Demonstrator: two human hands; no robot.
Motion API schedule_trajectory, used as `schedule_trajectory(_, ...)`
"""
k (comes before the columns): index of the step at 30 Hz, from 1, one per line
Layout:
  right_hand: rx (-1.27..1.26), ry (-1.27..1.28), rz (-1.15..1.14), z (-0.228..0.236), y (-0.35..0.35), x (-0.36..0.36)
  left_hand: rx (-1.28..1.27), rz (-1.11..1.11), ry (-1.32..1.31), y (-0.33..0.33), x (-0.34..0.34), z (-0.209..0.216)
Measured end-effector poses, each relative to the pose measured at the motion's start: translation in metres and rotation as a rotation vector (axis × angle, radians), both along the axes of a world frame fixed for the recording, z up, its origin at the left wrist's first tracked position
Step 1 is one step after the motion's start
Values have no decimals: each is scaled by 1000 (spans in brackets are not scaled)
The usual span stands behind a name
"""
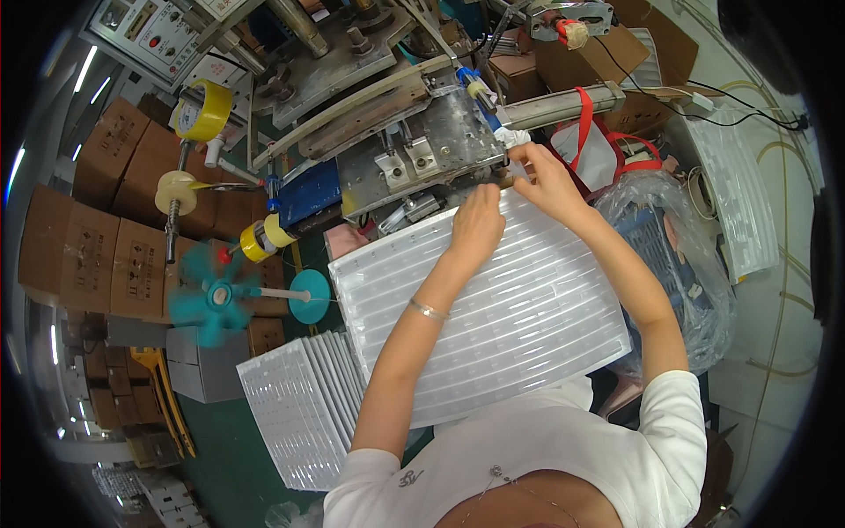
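A large translucent white sheet of ribbed plastic trays (493, 326) lies sloping in front of me, its far edge up against the metal press bed (440, 145). At that far edge rests my left hand (478, 224), its fingers curled down and closed; whatever they grip is hidden. My right hand (553, 185) is just to the right, by the corner of the press bed, thumb and fingers bent together near a crumpled white scrap (512, 137). What it pinches is too small to make out. Both forearms reach over the sheet.
To the left stand a turquoise fan (220, 295), yellow tape rolls (204, 110) and stacked brown cartons (92, 255). A stack of similar ribbed sheets (290, 409) leans at the lower left. Clear plastic wrapping (695, 299) covers a blue crate on the right, near a red-handled bag (588, 145).
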State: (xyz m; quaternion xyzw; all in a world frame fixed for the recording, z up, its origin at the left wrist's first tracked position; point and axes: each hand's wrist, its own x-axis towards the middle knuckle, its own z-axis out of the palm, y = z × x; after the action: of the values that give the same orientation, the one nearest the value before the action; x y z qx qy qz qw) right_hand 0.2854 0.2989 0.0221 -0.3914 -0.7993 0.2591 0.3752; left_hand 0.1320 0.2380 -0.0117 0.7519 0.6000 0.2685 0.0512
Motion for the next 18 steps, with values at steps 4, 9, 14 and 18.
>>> schedule_trajectory(4,-111,113,10,4,-1,3,25,-79,171,9,-7,-20)
schedule_trajectory(9,-207,59,-25,12,-3,7,-85,-72,186,-12,-19,-14)
schedule_trajectory(14,-53,158,2,3,-1,1,148,120,-159,-38,-33,0)
schedule_trajectory(18,-198,240,22,21,-5,-7,422,352,-199,-44,-62,32)
